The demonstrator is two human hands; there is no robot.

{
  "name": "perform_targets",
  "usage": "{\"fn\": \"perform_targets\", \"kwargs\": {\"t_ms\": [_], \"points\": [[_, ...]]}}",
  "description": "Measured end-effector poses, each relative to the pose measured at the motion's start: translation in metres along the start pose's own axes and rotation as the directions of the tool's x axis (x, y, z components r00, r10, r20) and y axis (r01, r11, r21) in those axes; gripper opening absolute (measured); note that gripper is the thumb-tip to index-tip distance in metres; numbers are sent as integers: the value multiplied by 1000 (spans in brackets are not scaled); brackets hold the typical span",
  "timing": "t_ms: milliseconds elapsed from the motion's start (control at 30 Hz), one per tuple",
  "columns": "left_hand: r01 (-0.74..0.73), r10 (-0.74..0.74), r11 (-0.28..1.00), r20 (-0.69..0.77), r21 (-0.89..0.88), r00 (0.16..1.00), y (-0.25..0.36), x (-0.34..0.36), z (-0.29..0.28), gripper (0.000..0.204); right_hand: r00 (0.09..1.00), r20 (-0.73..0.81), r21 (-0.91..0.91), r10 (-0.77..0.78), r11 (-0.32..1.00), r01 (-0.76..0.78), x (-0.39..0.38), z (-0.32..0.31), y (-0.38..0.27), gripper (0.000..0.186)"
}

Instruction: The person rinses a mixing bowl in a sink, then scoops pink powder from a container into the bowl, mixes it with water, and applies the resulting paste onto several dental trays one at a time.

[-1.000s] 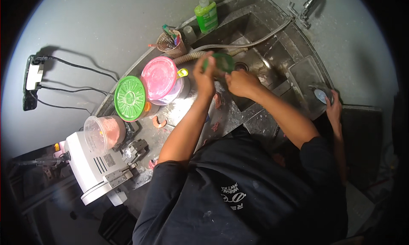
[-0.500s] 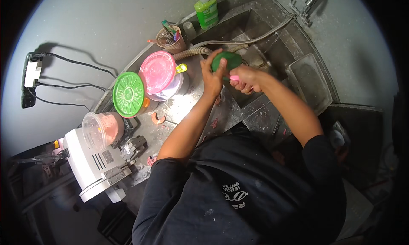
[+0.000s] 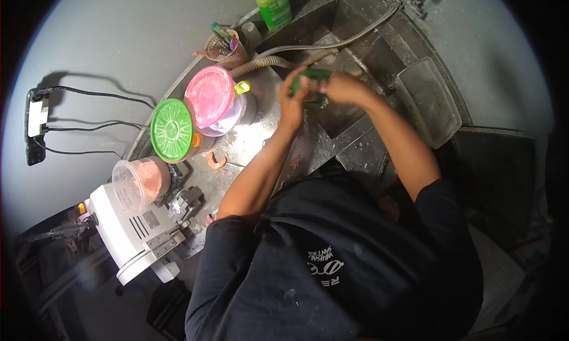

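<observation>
Left hand (image 3: 291, 101): fingers and thumb clasped round green bowl (image 3: 320, 74). Right hand (image 3: 351, 91): curled closed on pink piece (image 3: 323, 88), mostly hidden, at bowl's right side. Bowl dark green, smeared by blur, paler patch toward middle; contents too blurred to tell. Held above near-left edge of sink (image 3: 379, 56). Left of hands, on metal counter (image 3: 314, 145): pink lid (image 3: 208, 96) and green lid (image 3: 172, 130) on tubs; orange curved piece (image 3: 216, 161) nearer person.
</observation>
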State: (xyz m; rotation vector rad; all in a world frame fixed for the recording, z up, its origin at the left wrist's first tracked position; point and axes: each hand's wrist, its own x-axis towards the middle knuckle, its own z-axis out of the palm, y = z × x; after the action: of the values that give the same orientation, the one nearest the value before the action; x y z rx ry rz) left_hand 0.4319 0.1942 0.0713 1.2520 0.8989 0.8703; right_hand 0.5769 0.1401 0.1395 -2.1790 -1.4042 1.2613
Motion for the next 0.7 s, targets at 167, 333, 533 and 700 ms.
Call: {"fn": "perform_targets", "kwargs": {"t_ms": [167,333,533,700], "points": [[36,-36,995,4,97,999,-5,0,-9,42,992,14,-511,-127,851,116,-1,8,-1,48],[52,-58,997,-109,-61,992,-3,0,-9,42,977,-9,-602,-212,781,164,2,14,5,36],[86,-125,939,-97,-332,987,4,3,-12,49,779,-121,-767,-615,556,320,20,17,24,32],[-112,107,989,-61,-98,992,6,12,-13,50,991,-66,-167,-119,980,107,41,17,39,40]]}}
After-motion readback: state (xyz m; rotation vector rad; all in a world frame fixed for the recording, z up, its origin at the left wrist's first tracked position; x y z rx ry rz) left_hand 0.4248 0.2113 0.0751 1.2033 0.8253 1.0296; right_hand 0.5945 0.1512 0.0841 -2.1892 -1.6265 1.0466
